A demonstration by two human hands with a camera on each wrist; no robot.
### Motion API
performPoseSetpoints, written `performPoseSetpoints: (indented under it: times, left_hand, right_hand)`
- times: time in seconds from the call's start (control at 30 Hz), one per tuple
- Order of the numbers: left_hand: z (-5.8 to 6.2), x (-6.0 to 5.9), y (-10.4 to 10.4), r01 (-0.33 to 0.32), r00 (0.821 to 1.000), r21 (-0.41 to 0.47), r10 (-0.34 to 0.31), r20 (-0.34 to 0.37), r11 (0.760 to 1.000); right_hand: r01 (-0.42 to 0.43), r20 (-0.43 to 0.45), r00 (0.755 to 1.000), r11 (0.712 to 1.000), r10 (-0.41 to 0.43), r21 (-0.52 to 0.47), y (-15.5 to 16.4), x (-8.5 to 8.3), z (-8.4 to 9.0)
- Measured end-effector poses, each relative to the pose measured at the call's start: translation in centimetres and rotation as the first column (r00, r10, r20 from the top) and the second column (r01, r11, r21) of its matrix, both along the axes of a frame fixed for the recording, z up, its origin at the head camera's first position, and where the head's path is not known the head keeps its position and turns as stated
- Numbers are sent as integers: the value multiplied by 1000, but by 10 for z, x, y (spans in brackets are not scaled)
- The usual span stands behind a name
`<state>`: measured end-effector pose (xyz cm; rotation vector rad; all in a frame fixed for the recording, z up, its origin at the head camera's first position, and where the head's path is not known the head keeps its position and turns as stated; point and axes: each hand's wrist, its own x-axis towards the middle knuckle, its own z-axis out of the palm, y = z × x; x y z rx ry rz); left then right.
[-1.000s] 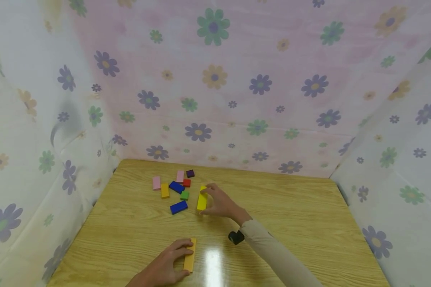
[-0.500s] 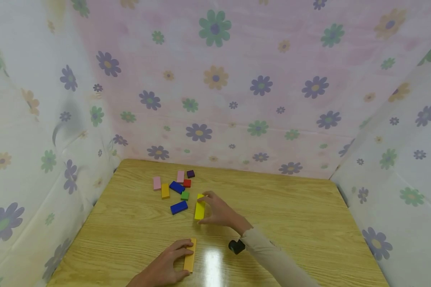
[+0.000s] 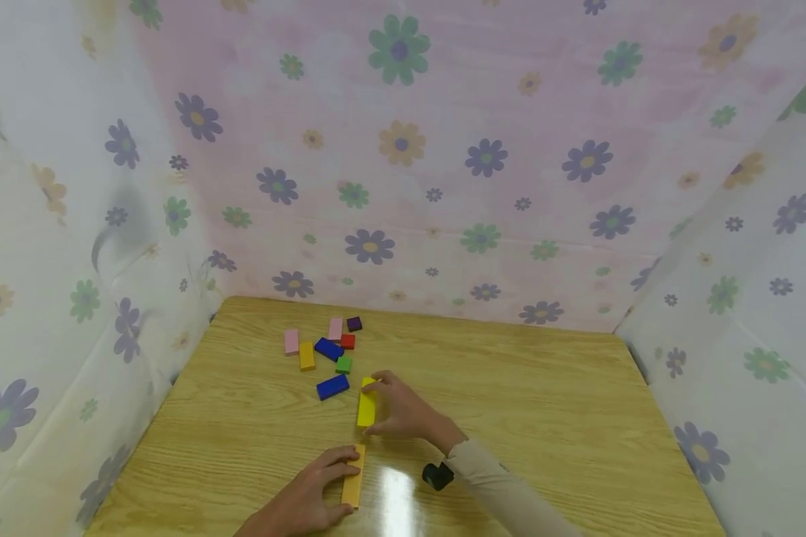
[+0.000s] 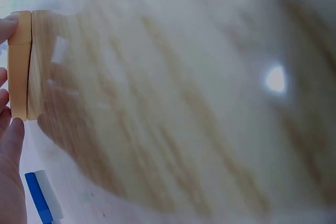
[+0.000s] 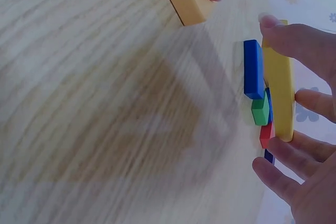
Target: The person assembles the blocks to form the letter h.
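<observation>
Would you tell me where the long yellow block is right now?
In the head view the long yellow block sits mid-table, gripped by the right hand, just right of a blue block and beyond the orange block.

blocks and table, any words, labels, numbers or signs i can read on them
None: no view shows any readable text.
The yellow block in the right hand has plain faces.
The orange block under the left hand is plain too.
The table shows only wood grain, the curtain only flowers.
</observation>
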<state>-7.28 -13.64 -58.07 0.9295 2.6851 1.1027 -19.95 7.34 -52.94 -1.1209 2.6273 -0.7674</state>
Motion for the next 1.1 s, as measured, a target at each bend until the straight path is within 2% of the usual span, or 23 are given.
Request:
performPoseSetpoints:
  times: [0.5,1.1]
  left_hand:
    - [1,1,-2,-7,999,20,8,-42,1000]
    - [-2,0,1,8,995,47,-3,-99,999]
  right_hand:
    - [3,26,1000,1000,-3,-4,-11,13,-21]
    - [-27,17,1000,999,26,17,-8,12,-22]
